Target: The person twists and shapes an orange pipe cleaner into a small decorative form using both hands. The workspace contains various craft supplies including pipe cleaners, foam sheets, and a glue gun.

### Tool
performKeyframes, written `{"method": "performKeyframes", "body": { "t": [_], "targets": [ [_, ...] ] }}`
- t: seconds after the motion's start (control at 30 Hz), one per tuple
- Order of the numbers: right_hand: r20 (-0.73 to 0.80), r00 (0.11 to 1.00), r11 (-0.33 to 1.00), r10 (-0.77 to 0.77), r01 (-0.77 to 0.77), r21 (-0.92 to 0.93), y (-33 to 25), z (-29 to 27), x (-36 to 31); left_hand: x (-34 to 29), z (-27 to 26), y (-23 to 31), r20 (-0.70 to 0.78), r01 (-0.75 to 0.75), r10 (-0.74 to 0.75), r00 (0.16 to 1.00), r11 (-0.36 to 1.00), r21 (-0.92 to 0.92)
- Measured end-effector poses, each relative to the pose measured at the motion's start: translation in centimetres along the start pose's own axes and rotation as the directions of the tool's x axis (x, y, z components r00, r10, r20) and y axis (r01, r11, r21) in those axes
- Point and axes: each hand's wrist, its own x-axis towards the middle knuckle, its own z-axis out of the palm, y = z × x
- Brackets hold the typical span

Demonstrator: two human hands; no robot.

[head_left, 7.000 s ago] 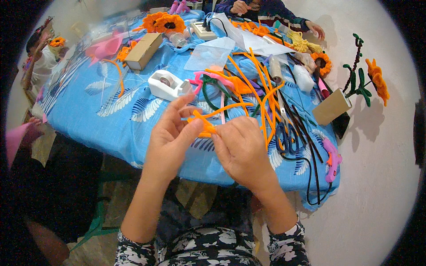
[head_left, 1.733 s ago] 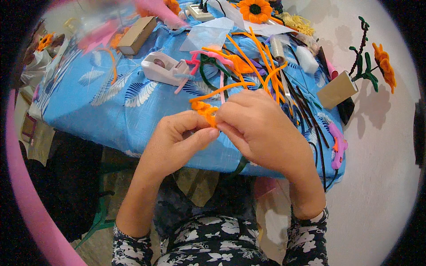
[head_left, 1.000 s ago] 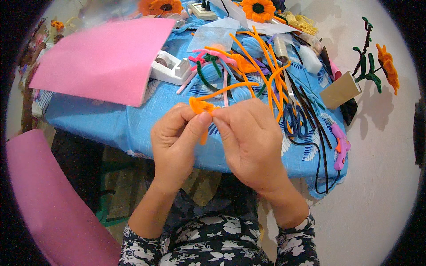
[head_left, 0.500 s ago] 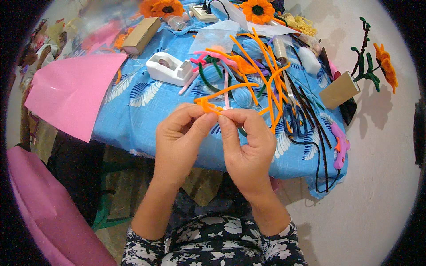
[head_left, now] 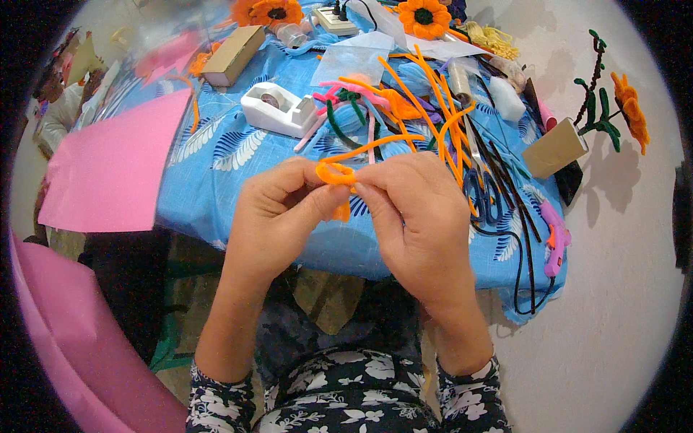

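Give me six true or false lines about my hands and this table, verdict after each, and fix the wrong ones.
The left hand and right hand both pinch an orange fuzzy strip. True.
The tape dispenser is black. False: the tape dispenser is white.
The right hand grips the scissors. False: the scissors lie to its right.
The glue gun lies near the right edge of the tablecloth. True.
The tablecloth is plain red. False: it is blue with leaf patterns.
An orange flower has a dark centre. True.
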Motion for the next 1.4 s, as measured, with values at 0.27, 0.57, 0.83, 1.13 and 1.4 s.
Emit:
{"method": "performKeyframes", "body": {
  "t": [0.27, 0.57, 0.83, 1.13, 1.4],
  "targets": [
    [-0.142, 0.978, 0.981, 0.152, -0.131, 0.146, -1.1, 2.0, -1.4, -0.7, 1.0, -1.4, -0.171, -0.146, 0.12, 0.978, 0.978, -0.152],
    [-0.181, 0.981, 0.991, 0.063, -0.041, 0.127, -1.0, 2.8, -1.9, -0.9, 1.6, -1.7, -0.261, -0.129, 0.061, 0.963, 0.96, -0.25],
    [-0.163, 0.986, 0.998, 0.013, -0.004, 0.055, -1.1, 2.8, -1.8, -0.8, 1.8, -1.9, -0.291, -0.174, 0.097, 0.952, 0.952, -0.252],
    [0.04, 0.825, 0.415, 0.564, -0.324, 0.85, -1.8, 2.9, -2.5, -0.8, 1.8, -2.1, -0.22, -0.244, 0.186, 0.958, 0.929, -0.277],
    [0.011, 0.771, 0.378, 0.637, -0.325, 0.867, -2.4, 3.1, -2.5, -0.7, 2.1, -2.3, -0.216, -0.239, 0.176, 0.96, 0.92, -0.311]
  ]
}}
